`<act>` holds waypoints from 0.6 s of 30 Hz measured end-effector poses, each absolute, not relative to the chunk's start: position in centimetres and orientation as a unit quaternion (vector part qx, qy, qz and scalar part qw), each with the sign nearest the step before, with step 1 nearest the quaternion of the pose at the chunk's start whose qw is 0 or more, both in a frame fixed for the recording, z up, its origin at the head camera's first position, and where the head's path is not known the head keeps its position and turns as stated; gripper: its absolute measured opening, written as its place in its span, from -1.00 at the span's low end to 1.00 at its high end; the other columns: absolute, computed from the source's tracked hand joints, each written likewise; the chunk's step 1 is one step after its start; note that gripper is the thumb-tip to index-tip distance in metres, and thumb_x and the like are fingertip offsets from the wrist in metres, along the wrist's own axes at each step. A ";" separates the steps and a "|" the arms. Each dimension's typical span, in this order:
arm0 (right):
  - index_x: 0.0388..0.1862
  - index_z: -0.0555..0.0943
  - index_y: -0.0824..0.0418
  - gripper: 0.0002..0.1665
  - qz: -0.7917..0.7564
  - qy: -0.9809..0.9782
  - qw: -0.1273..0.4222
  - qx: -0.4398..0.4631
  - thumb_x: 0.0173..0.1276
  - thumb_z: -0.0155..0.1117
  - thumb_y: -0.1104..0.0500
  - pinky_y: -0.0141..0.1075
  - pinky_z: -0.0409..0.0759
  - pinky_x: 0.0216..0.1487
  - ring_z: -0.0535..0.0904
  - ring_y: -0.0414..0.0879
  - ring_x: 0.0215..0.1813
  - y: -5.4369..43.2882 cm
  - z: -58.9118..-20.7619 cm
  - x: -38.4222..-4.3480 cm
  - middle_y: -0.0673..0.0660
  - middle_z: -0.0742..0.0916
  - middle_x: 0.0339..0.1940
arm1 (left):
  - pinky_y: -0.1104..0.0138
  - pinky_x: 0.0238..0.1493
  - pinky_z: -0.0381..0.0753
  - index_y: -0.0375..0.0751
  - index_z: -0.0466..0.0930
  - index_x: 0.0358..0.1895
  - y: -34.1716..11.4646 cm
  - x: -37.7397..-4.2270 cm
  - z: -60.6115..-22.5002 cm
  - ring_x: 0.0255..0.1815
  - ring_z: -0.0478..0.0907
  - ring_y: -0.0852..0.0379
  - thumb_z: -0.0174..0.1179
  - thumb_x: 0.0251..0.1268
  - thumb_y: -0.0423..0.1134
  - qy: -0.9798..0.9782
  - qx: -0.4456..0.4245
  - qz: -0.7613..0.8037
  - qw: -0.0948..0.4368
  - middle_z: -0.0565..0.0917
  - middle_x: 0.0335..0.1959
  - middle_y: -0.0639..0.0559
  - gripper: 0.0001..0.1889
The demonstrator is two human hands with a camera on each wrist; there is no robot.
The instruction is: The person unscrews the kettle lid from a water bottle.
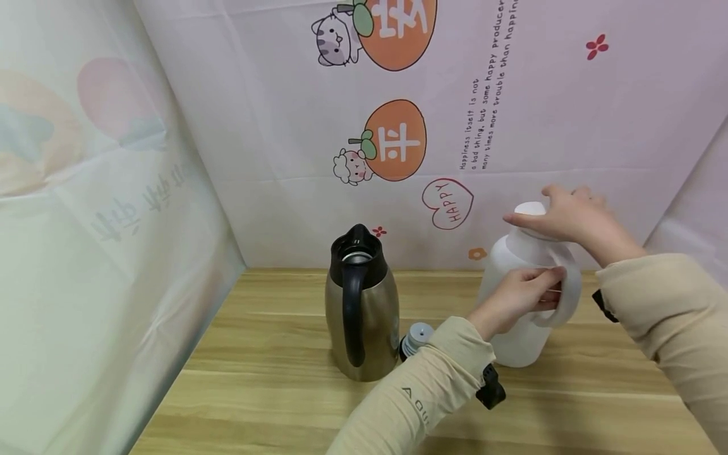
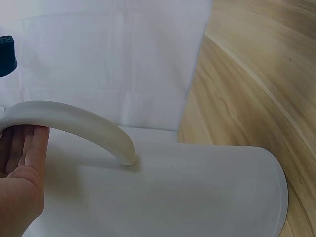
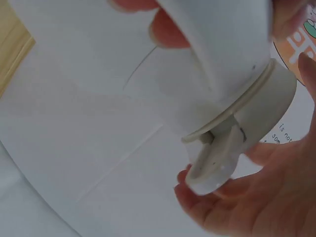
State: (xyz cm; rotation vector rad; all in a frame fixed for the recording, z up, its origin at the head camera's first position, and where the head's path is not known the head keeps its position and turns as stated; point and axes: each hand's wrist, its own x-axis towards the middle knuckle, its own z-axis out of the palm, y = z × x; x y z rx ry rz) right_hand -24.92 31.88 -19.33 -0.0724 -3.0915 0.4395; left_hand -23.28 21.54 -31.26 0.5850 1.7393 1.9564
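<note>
A white jug (image 1: 523, 338) with a looped handle stands upright at the right, in front of the back sheet. The left hand (image 1: 520, 297) grips its handle (image 2: 74, 116), fingers through the loop. Around the white lid (image 3: 269, 101) at the jug's top, the right hand (image 1: 574, 215) has its thumb and fingers spread apart. A small lever sticks out from the lid near these fingertips in the right wrist view; contact there is hard to tell. Left of the jug stands a steel thermal jug (image 1: 378, 316) with a black handle and spout, its top uncovered.
Between the two jugs lies a grey and black stopper (image 1: 419, 335), partly hidden by the left sleeve. All stand on a wood-grain table (image 1: 256, 379). A printed sheet (image 1: 284, 158) rises behind the table's far edge, and another pale sheet (image 1: 85, 284) hangs at the left.
</note>
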 end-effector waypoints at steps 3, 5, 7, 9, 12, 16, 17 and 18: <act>0.23 0.25 0.55 0.15 0.097 -0.993 0.035 -0.051 0.20 0.02 -0.50 0.33 0.19 -0.02 0.17 0.59 0.03 31.4 -19.6 -24.6 0.73 0.35 0.02 | 0.43 -0.15 0.67 -0.40 0.60 0.03 21.6 -23.3 -31.3 -0.05 0.69 -0.01 0.02 0.46 -0.10 0.632 0.208 0.711 0.230 0.71 -0.06 -0.25 -0.60; 0.12 0.32 0.57 0.04 0.081 -0.995 0.036 -0.043 0.24 0.04 -0.42 0.30 0.21 -0.07 0.23 0.54 -0.01 31.5 -19.6 -24.7 0.68 0.43 -0.05 | 0.42 -0.15 0.67 -0.40 0.60 0.03 21.6 -23.3 -31.3 -0.05 0.70 -0.02 0.03 0.45 -0.10 0.631 0.204 0.712 0.230 0.71 -0.07 -0.24 -0.60; 0.10 0.36 0.57 -0.08 0.071 -0.997 0.035 -0.022 0.27 0.06 -0.30 0.26 0.22 -0.08 0.28 0.49 -0.01 31.8 -19.5 -25.0 0.63 0.48 -0.05 | 0.42 -0.15 0.67 -0.40 0.61 0.02 21.6 -23.3 -31.4 -0.06 0.70 -0.01 0.03 0.45 -0.11 0.631 0.201 0.713 0.229 0.71 -0.08 -0.25 -0.61; 0.17 0.33 0.58 -0.13 0.066 -0.997 0.027 0.003 0.27 0.06 -0.19 0.25 0.22 -0.07 0.31 0.48 0.03 32.2 -19.4 -25.3 0.62 0.49 0.01 | 0.42 -0.16 0.67 -0.39 0.61 0.02 21.6 -23.3 -31.4 -0.07 0.70 0.00 0.04 0.44 -0.11 0.632 0.201 0.713 0.227 0.72 -0.09 -0.24 -0.61; 0.27 0.25 0.55 -0.15 0.085 -0.996 0.007 0.037 0.25 0.08 -0.09 0.17 0.30 -0.07 0.36 0.42 0.05 32.8 -19.2 -25.7 0.62 0.46 0.10 | 0.44 -0.17 0.67 -0.38 0.62 0.02 21.6 -23.2 -31.3 -0.08 0.70 0.03 0.03 0.44 -0.11 0.634 0.203 0.711 0.225 0.72 -0.10 -0.23 -0.62; 0.35 0.16 0.49 -0.20 0.157 -0.985 -0.030 0.063 0.22 0.10 0.08 -0.06 0.43 -0.16 0.39 0.32 0.03 33.3 -19.2 -26.0 0.58 0.39 0.19 | 0.46 -0.17 0.66 -0.38 0.61 0.03 21.5 -23.1 -31.3 -0.08 0.70 0.06 0.03 0.44 -0.11 0.632 0.209 0.711 0.225 0.71 -0.09 -0.24 -0.62; 0.36 0.15 0.49 -0.20 0.173 -0.982 -0.036 0.069 0.21 0.10 0.13 -0.10 0.43 -0.18 0.39 0.31 0.03 33.3 -19.2 -26.1 0.57 0.37 0.20 | 0.46 -0.17 0.66 -0.38 0.61 0.03 21.5 -23.1 -31.3 -0.08 0.70 0.06 0.03 0.45 -0.11 0.631 0.210 0.712 0.225 0.71 -0.09 -0.24 -0.61; 0.36 0.13 0.50 -0.19 0.187 -0.979 -0.040 0.075 0.19 0.11 0.18 -0.14 0.43 -0.18 0.39 0.29 0.03 33.3 -19.3 -26.1 0.56 0.37 0.20 | 0.46 -0.17 0.66 -0.38 0.60 0.03 21.5 -23.2 -31.3 -0.08 0.70 0.06 0.02 0.45 -0.11 0.630 0.211 0.712 0.225 0.71 -0.09 -0.24 -0.61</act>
